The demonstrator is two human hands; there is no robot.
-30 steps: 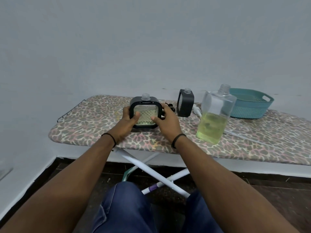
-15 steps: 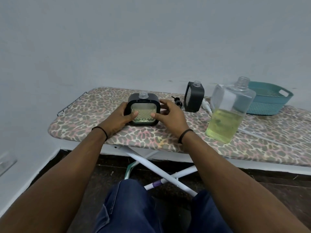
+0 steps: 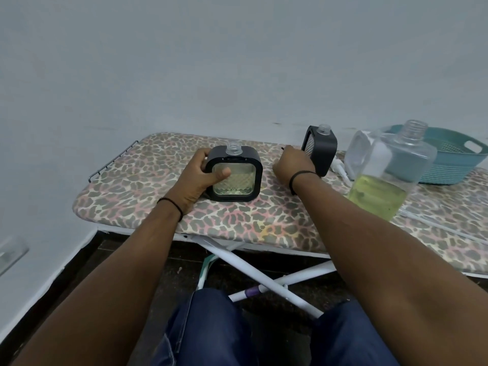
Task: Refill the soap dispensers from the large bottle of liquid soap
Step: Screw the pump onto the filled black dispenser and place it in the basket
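Left hand (image 3: 202,178) grips the square black-framed, textured clear soap dispenser (image 3: 235,175), uncapped, standing on the leopard-print ironing board (image 3: 148,186); right hand (image 3: 291,165) loosely curled, holding nothing, beside a second black dispenser (image 3: 320,150); large clear plastic bottle (image 3: 383,175) holds yellow-green soap

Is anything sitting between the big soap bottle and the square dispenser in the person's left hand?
Yes. The right hand and forearm cross the board between the large bottle and the near dispenser, which the left hand grips.
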